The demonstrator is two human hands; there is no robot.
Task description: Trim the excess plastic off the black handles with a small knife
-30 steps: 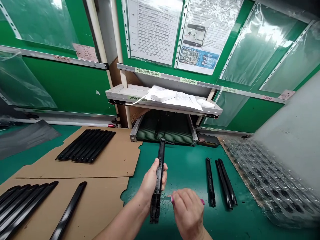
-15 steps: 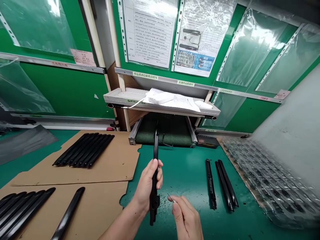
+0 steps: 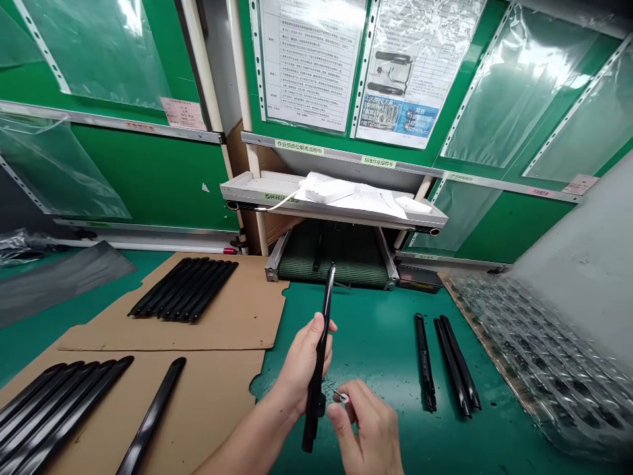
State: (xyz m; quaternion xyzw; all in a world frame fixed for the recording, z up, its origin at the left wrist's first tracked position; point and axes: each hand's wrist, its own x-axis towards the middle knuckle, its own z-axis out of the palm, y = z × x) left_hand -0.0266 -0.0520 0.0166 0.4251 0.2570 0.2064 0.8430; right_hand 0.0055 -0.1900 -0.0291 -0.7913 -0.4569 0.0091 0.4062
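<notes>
Bar (image 3: pixel 315 389) over the bench (image 3: pixel 376 330), its ribbed face rolled from view since a second ago, so an edge now meets the tool (image 3: pixel 344 398). Left hand (image 3: pixel 301 359) wraps it; right hand (image 3: pixel 370 422) pinches the tool, tip beside the bar, contact unclear. Three spare bars (image 3: pixel 450 366) lie right; cardboard (image 3: pixel 222 382), left.

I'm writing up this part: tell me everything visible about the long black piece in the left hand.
The long black piece is narrow and glossy, perhaps plastic, with a small block jutting from its right side near the lower end. The left hand grips it around the middle, over the green table, its far end pointing away and slightly right. A slim tool in the right hand points at its side; whether they touch is unclear.
</notes>
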